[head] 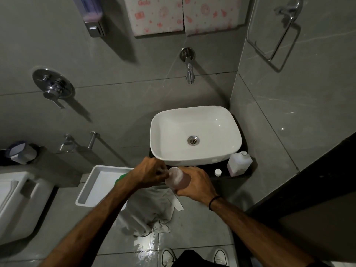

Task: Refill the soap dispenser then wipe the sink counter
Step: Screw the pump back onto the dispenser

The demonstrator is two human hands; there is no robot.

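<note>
while my right hand wraps the pinkish soap bottle and my left hand pinches its top, it looks light, smooth, slippery; best gripped mid-body.

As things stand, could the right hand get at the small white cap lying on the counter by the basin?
Probably not at once: the right hand grips the pinkish bottle, which the left hand works at. The white cap lies just beyond it on the dark counter, with nothing between them, so once freed, likely yes.
</note>
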